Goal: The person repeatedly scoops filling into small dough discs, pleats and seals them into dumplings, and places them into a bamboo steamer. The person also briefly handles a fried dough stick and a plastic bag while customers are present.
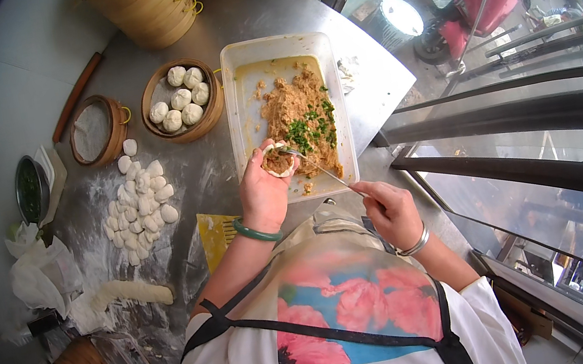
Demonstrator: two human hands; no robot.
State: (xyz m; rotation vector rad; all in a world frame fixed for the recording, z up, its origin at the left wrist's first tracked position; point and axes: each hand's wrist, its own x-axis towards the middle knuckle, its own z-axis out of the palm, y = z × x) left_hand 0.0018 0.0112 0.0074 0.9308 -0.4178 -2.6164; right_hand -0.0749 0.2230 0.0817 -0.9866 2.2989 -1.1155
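Observation:
My left hand [264, 189] cups a round dough wrapper [281, 172] with brown minced filling in it, over the near edge of a white plastic tub [253, 125]. In my right hand [392, 211] is the handle of a thin metal spoon or spatula [327, 173], whose tip touches the filling. The tub holds minced meat filling [285, 108] with chopped green onion [299, 133] on top. Left of the tub stands a bamboo steamer [158, 126] with several pleated buns [181, 98] inside.
A lined, bunless steamer [114, 139], a wooden rod [77, 96], many dough pieces [144, 201] and a dough roll [136, 292] lie at left on the floured steel table. Stacked steamers [148, 15] stand at the back. Beyond are a bowl of greens [29, 191], a yellow scraper [214, 238] and window bars [513, 122] at right.

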